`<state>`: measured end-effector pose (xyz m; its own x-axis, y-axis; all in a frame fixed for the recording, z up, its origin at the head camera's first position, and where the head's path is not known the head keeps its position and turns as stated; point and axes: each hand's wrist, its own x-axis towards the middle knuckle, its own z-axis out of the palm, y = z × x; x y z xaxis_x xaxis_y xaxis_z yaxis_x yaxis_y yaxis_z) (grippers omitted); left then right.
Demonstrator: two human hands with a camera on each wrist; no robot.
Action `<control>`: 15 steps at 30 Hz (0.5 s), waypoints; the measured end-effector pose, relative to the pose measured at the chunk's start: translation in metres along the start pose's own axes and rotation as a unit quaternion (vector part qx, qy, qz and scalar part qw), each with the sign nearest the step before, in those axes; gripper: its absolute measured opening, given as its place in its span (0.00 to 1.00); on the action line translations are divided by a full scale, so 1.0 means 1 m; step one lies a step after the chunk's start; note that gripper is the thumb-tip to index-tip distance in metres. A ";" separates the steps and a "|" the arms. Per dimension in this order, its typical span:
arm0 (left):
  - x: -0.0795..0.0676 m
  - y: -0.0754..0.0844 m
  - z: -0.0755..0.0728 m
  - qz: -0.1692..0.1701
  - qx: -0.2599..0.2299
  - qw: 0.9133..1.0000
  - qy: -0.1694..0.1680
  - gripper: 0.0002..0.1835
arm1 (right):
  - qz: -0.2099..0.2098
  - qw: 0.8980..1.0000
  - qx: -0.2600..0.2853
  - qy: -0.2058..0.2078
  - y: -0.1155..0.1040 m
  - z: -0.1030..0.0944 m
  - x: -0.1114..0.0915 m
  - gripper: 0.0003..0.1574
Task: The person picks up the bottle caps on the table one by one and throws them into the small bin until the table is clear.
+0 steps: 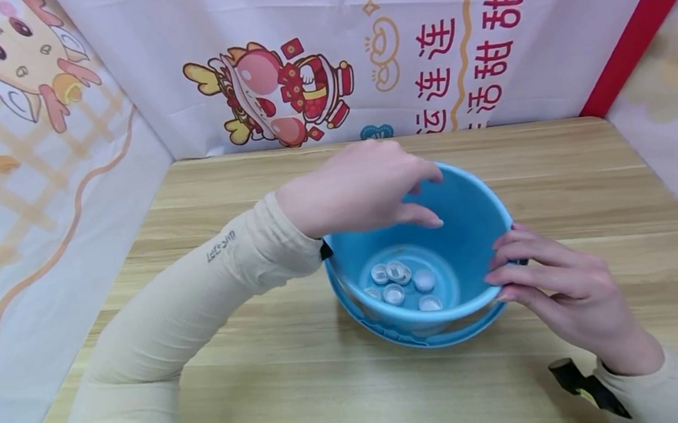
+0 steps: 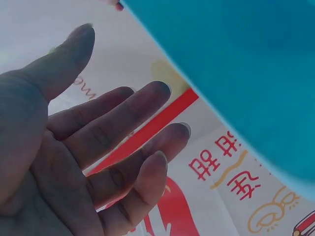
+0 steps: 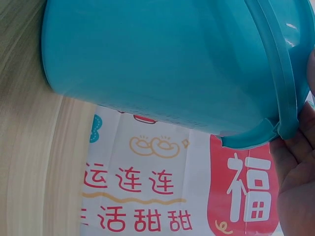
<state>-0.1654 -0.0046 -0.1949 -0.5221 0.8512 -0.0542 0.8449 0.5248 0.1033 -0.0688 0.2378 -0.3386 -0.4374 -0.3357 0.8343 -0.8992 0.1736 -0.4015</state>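
Observation:
A light blue plastic bucket (image 1: pixel 471 217) stands on the table, tipped slightly so its inside faces the head camera. Several small round white caps (image 1: pixel 394 294) lie on its bottom, some overlapping. My left hand (image 1: pixel 361 188) is over the far left part of the rim, thumb and fingers apart; its palm is bare in the left wrist view. At the right side, my right hand (image 1: pixel 563 283) pinches the bucket's rim near the handle joint, fingers over the edge and thumb outside. The bucket's handle (image 3: pixel 275 64) hangs down along the near side, below the rim.
The wood-grain table (image 1: pixel 260 402) extends around the bucket. Printed white sheets with red characters (image 1: pixel 477 49) and cartoon figures (image 1: pixel 285 95) hang at the back and both sides. A black strap piece (image 1: pixel 588 389) is on the right sleeve.

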 end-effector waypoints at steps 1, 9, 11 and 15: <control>-0.002 -0.001 -0.001 -0.008 -0.002 1.000 0.003 0.32 | 0.000 1.000 0.001 0.000 0.000 0.000 0.000 0.20; -0.023 -0.027 -0.008 -0.057 -0.025 0.997 0.054 0.26 | 0.006 1.000 0.000 -0.005 -0.001 -0.001 0.000 0.20; -0.029 -0.039 -0.006 -0.076 -0.033 0.995 0.059 0.24 | 0.004 1.000 0.002 -0.003 -0.001 -0.001 0.000 0.20; -0.039 -0.069 0.006 -0.112 -0.044 0.991 0.058 0.19 | -0.001 1.000 0.005 0.000 -0.001 0.000 0.001 0.20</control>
<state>-0.2025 -0.0736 -0.2061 -0.7090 0.7047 0.0288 0.6961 0.6926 0.1888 -0.0688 0.2371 -0.3376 -0.4359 -0.3352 0.8353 -0.9000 0.1647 -0.4036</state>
